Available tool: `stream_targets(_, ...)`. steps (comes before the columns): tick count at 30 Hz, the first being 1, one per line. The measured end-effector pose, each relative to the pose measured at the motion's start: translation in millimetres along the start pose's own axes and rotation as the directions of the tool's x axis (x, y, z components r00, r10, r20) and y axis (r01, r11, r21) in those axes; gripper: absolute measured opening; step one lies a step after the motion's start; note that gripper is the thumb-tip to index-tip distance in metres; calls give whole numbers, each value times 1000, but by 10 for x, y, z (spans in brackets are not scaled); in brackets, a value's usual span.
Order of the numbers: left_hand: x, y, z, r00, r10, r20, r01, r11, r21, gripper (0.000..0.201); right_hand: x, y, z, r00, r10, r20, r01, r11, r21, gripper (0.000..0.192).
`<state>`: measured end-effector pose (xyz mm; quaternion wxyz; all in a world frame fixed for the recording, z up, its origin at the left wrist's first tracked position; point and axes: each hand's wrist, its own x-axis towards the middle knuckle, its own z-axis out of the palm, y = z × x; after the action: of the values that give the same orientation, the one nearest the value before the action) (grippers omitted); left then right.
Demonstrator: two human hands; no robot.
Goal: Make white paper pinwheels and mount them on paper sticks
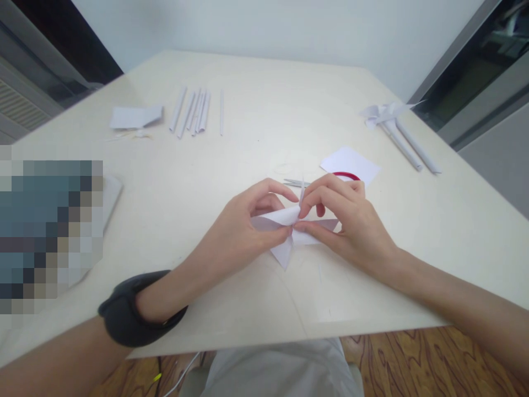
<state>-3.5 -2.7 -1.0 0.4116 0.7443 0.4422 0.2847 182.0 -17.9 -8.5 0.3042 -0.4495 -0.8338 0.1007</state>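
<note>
Both hands meet over the middle of a pale wooden table (256, 138). My left hand (243, 229) and my right hand (343, 220) pinch the same folded white paper pinwheel (285, 251) at its centre, with pointed flaps sticking out below and to the sides. A thin pale stick (302, 190) rises from the pinch point between my fingertips. A black band (132, 311) wraps my left wrist.
Several rolled paper tubes (192, 110) and a folded sheet (134, 117) lie at the far left. At the far right lie finished pinwheels on paper sticks (397, 129). A white paper square (351, 164) covers a red ring (347, 175) behind my right hand. A blurred block (49, 231) sits at the left.
</note>
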Motion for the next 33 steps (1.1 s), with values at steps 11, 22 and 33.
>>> stream_targets(11,1,9,-12,998,-63,26,63,997,-34,33,13,43,-33,999,29,30,-32,993,115,6)
stream_targets(22,0,3,-30,995,-95,17,97,993,-75,32,52,52,-59,992,79,100,-102,963,248,5)
stream_targets(33,-12,35,-14,998,-66,2,66,997,-33,32,42,29,-51,990,110,89,-127,967,219,7)
